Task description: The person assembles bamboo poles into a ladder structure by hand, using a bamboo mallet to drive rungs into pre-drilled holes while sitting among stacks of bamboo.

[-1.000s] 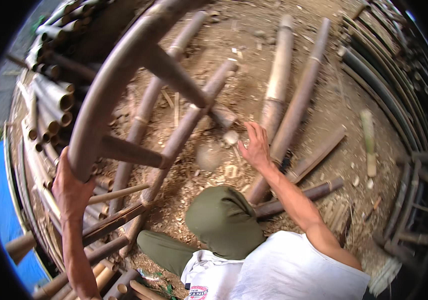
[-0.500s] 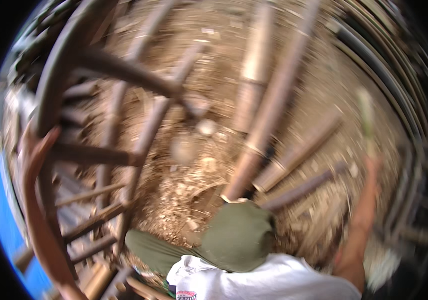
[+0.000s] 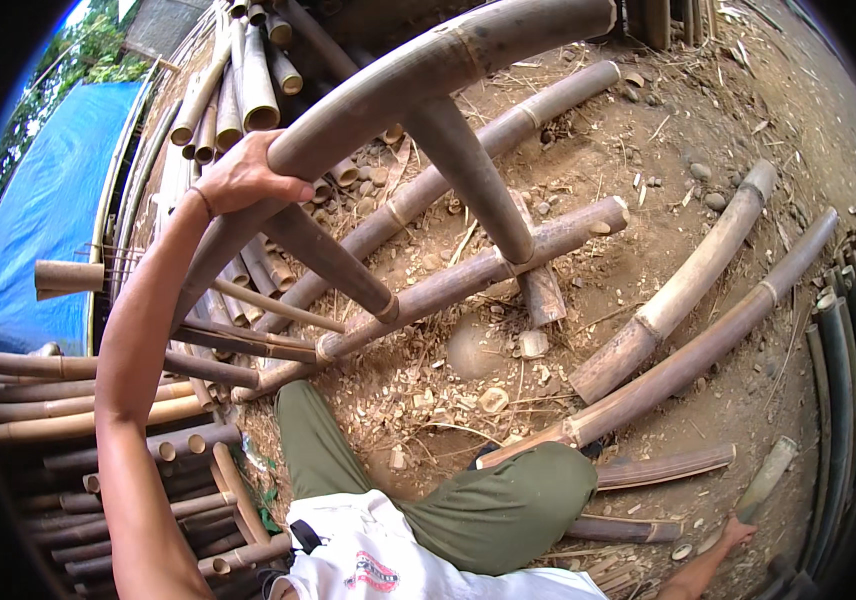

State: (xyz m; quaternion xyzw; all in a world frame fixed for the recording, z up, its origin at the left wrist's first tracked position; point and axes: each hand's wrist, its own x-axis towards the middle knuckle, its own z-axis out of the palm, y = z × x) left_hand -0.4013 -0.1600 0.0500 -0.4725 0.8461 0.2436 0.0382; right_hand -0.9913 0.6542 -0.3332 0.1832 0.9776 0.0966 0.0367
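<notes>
A ladder-like bamboo frame [image 3: 378, 95] stands at the upper left: a thick brown upper pole joined by slanting rungs [image 3: 468, 180] to a lower pole [image 3: 563, 232] near the ground. My left hand [image 3: 248, 175] is wrapped round the upper pole from its left side, thumb toward me. Low at the far right, my right hand [image 3: 734, 534] is closed on the near end of a short, pale green bamboo piece [image 3: 770, 476]. Its fingers are small and partly hidden.
Two long bamboo poles [image 3: 703, 350] lie on the chip-strewn dirt, right of centre. Split lengths [image 3: 663, 467] lie beside my knee. Stacked bamboo [image 3: 88, 405] fills the left side, with a blue tarp [image 3: 53, 215] behind. Upright dark poles [image 3: 848, 350] line the right edge.
My view has swung left, so the bamboo frame now sits nearer the centre. My left hand, earlier with fingers raised against the pole, now grips it. My right hand appears lower in view.
</notes>
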